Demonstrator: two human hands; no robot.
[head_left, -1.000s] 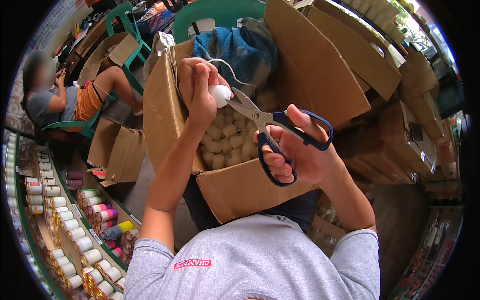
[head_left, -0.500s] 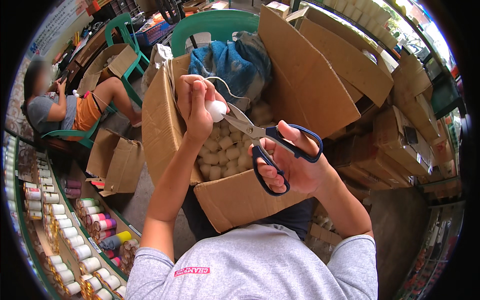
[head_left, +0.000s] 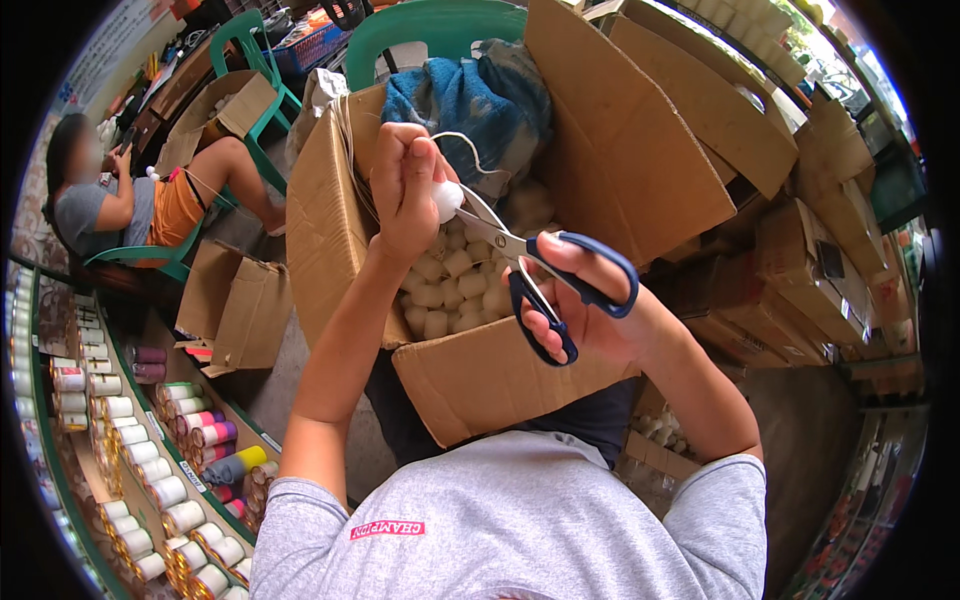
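Observation:
My left hand [head_left: 402,205] is closed round a small white rounded piece [head_left: 448,203] that looks like a spool of thread. A loose white cord [head_left: 468,143] curls out beyond the fingers. My right hand [head_left: 605,325] grips navy-handled scissors [head_left: 502,241], thumb through one loop and fingers through the other. Their blades are parted, with the tips at the white piece. Both hands are above an open cardboard box [head_left: 515,385] holding many similar off-white pieces [head_left: 455,290]. Whether the blades touch cord is too small to tell.
A blue patterned cloth [head_left: 465,105] lies at the box's far side, before a green chair [head_left: 435,30]. Shelves of thread spools [head_left: 165,490] stand at left. Stacked cartons [head_left: 800,270] are at right. Another person [head_left: 130,205] sits at far left, near a smaller open box [head_left: 235,310].
Both hands, with the white piece and scissors, have shifted slightly up and the left one slightly right in view. The camera view has also shifted a little. Both grips stay the same.

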